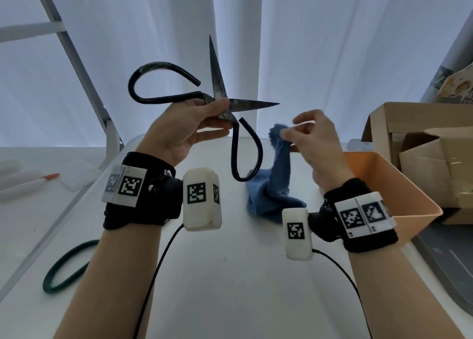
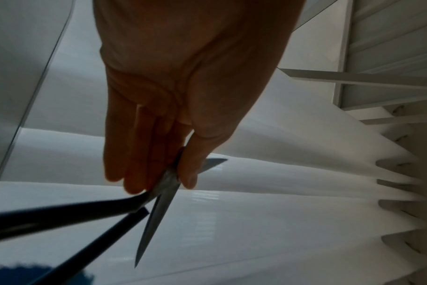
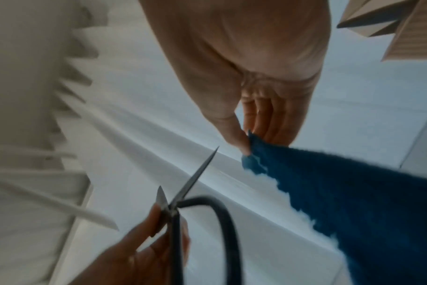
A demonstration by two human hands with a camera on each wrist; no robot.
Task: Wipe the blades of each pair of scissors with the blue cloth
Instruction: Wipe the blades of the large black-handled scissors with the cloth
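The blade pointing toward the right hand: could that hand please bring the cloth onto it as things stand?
Probably yes. The right hand pinches the blue cloth by a corner beside the open scissors; nothing lies between cloth and blade, and the left hand grips only the pivot.

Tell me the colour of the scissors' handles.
Black, on the scissors; clearest in the head view.

One pair of black scissors (image 1: 220,100), one blue cloth (image 1: 271,193), one orange bin (image 1: 399,185), perhaps two cardboard boxes (image 1: 435,144).
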